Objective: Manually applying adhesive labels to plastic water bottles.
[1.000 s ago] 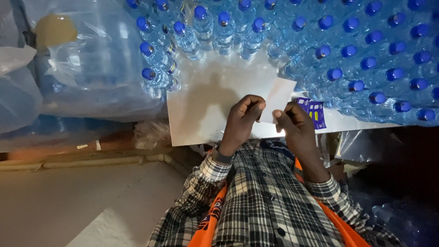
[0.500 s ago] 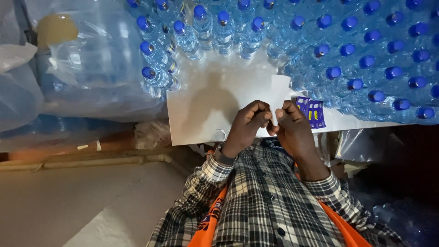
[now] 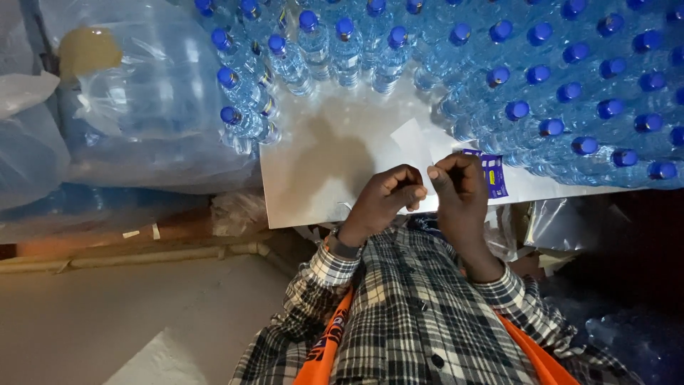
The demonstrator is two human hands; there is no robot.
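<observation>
While both hands meet over the white board's (image 3: 306,178) near edge, the left hand (image 3: 381,199) and right hand (image 3: 459,189) pinch a white paper slip (image 3: 412,139). It looks mid-handling, with printed blue labels (image 3: 494,175) lying just beside the right hand, near the bottles (image 3: 570,93)

A: Where do the two hands sit?
B: Side by side over the near edge of the flat white metal sheet (image 3: 313,178), left hand (image 3: 385,199) just left of right hand (image 3: 459,189), the small white paper slip (image 3: 413,139) pinched between them

A: What surrounds them?
B: Blue-capped clear plastic water bottles (image 3: 556,93) stand on the sheet behind and to the right. The purple printed label strip (image 3: 495,175) lies right of the right hand; clear plastic-wrapped bottle packs (image 3: 149,107) lie left of the sheet
</observation>
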